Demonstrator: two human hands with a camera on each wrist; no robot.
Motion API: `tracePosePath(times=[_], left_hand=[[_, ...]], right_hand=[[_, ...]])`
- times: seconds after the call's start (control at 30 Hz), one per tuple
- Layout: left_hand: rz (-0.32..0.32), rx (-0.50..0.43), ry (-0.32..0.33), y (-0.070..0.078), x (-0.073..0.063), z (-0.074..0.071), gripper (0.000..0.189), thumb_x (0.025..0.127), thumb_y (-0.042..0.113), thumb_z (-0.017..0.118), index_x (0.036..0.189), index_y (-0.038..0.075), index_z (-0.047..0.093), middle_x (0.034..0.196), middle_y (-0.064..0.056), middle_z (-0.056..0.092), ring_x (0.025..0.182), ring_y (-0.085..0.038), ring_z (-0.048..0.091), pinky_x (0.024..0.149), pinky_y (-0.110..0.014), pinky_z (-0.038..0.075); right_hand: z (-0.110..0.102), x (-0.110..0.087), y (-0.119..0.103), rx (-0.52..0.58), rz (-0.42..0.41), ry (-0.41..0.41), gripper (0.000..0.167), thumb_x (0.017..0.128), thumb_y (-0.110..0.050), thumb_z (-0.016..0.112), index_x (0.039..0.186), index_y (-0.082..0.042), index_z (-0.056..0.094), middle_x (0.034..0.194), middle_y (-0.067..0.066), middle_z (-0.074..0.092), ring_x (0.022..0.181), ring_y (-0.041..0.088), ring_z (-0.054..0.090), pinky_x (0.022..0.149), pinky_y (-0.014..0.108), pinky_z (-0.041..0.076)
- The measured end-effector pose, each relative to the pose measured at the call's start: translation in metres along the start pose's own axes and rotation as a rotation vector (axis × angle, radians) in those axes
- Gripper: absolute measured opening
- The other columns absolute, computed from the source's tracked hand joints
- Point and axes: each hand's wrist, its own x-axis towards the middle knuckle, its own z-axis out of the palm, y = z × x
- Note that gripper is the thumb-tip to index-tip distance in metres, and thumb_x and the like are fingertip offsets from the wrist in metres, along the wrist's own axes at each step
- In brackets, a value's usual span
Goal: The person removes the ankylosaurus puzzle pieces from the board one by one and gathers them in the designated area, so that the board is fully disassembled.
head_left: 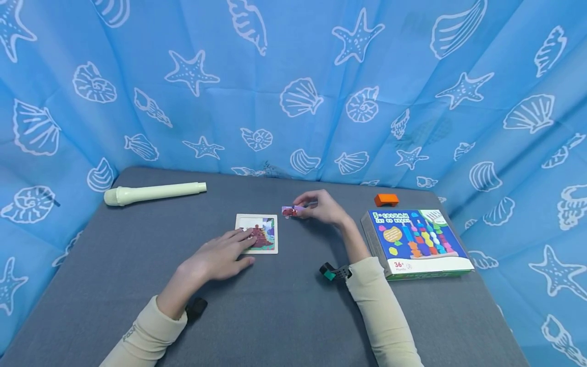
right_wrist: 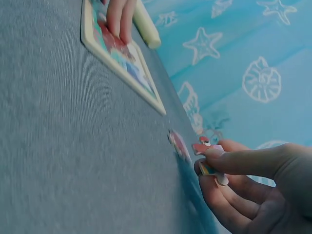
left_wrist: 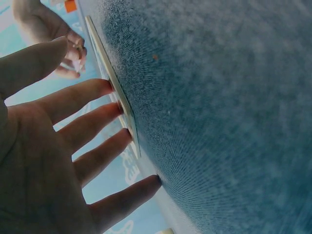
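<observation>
A person's left hand (head_left: 220, 260) rests with spread fingers on a square puzzle tray (head_left: 257, 216), which lies near the middle of the worktop (head_left: 284, 306), somewhat toward its far edge. The fingertips touch the tray's left part, the thumb stands apart toward the near side, and in the left wrist view the little finger reaches down to the worktop outside the rim. The tray has a pale rim; inside it show a reddish-brown figure, green and purple patches and a whitish area toward the far left corner.

The right hand (head_left: 323, 208) is just beyond the tray's right edge, its thumb and fingers pinching a small red and purple puzzle piece (right_wrist: 201, 148) with an eye printed on it. Striped colours show below the thumb; whether they belong to the same piece I cannot tell. A second piece (right_wrist: 180, 145) is just beside these fingers, too blurred to tell whether it lies flat.

Toward the far left corner of the worktop lies a pale microphone-shaped stick (head_left: 156, 193), its thicker end near the left edge. By the right edge a boxed bead set (head_left: 422, 242) lies flat, picture side up, and an orange block (head_left: 387, 200) sits just beyond it, near the far right corner. A blue curtain (head_left: 284, 51) with white shells and starfish hangs behind the far edge.
</observation>
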Motion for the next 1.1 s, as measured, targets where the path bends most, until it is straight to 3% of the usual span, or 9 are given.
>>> tracePosePath(times=[0.17, 0.3, 0.63, 0.9, 1.1], left_hand=[[-0.001, 0.001, 0.004, 0.0006, -0.0002, -0.0001, 0.062, 0.112, 0.039, 0.058, 0.167, 0.015, 0.045, 0.179, -0.012, 0.034, 0.167, -0.040, 0.029, 0.126, -0.071, 0.036], [-0.001, 0.002, 0.004, 0.0003, 0.0002, 0.0000, 0.062, 0.112, 0.040, 0.058, 0.167, 0.015, 0.045, 0.179, -0.012, 0.034, 0.167, -0.040, 0.029, 0.125, -0.071, 0.036], [0.001, 0.002, 0.006, 0.0001, 0.0000, 0.0003, 0.062, 0.112, 0.040, 0.058, 0.167, 0.015, 0.044, 0.179, -0.013, 0.035, 0.167, -0.040, 0.030, 0.126, -0.071, 0.036], [-0.007, 0.002, -0.005, 0.0021, -0.0004, -0.0012, 0.062, 0.112, 0.041, 0.058, 0.167, 0.015, 0.045, 0.179, -0.012, 0.034, 0.166, -0.041, 0.030, 0.124, -0.073, 0.036], [-0.010, 0.008, 0.013, 0.0022, 0.0003, -0.0019, 0.061, 0.112, 0.041, 0.059, 0.166, 0.016, 0.047, 0.177, -0.011, 0.037, 0.164, -0.040, 0.035, 0.121, -0.074, 0.039]], right_hand=[[-0.0050, -0.0026, 0.0079, -0.056, 0.030, 0.017, 0.028, 0.094, 0.005, 0.076, 0.122, 0.006, 0.077, 0.108, 0.023, 0.077, 0.088, 0.014, 0.072, 0.079, 0.020, 0.058], [-0.0073, -0.0042, 0.0083, -0.120, 0.028, 0.029, 0.026, 0.096, 0.002, 0.076, 0.121, 0.005, 0.079, 0.110, 0.024, 0.080, 0.090, 0.020, 0.075, 0.077, 0.020, 0.056], [-0.0041, -0.0015, 0.0040, -0.269, 0.064, 0.087, 0.020, 0.099, -0.007, 0.077, 0.118, -0.003, 0.083, 0.113, 0.016, 0.083, 0.099, 0.024, 0.078, 0.087, 0.036, 0.062], [-0.0036, -0.0028, 0.0032, -0.251, 0.062, 0.096, 0.019, 0.100, -0.010, 0.078, 0.116, -0.002, 0.082, 0.107, 0.016, 0.083, 0.089, 0.019, 0.078, 0.075, 0.025, 0.058], [-0.0009, -0.0023, 0.0050, -0.153, 0.003, 0.087, 0.021, 0.097, -0.007, 0.080, 0.117, 0.001, 0.081, 0.104, 0.019, 0.082, 0.082, 0.013, 0.072, 0.070, 0.020, 0.054]])
